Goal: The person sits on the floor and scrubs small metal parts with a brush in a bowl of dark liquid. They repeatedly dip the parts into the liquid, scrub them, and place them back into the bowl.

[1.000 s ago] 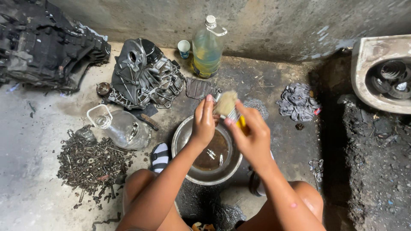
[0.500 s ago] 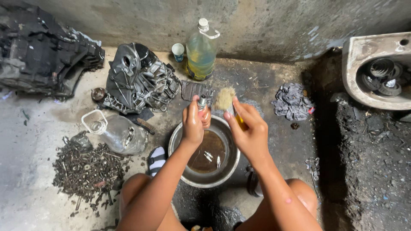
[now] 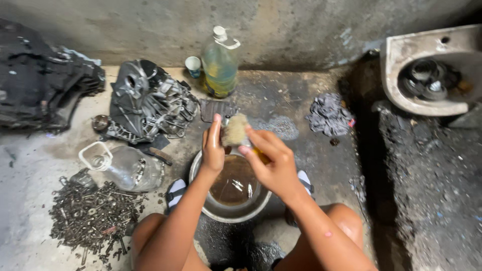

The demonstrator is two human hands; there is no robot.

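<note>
My left hand [image 3: 213, 146] pinches a small metal part over the far rim of a round metal bowl [image 3: 213, 208] filled with brown liquid. My right hand [image 3: 272, 161] grips a brush with a yellow handle, and its pale bristles [image 3: 234, 129] press against the small part. Several bolts lie at the bottom of the liquid. Most of the small part is hidden by my fingers and the bristles.
A pile of bolts [image 3: 93, 216] lies at the left beside a toppled clear jug [image 3: 126, 168]. A grey gearbox housing [image 3: 148, 103], a plastic bottle [image 3: 220, 65], a small cup [image 3: 193, 65], a rag [image 3: 329, 114] and a broken basin [image 3: 427, 75] surround me.
Both hands have stayed over the bowl. The brush has shifted left onto the part held by my left hand, and the view has shifted slightly.
</note>
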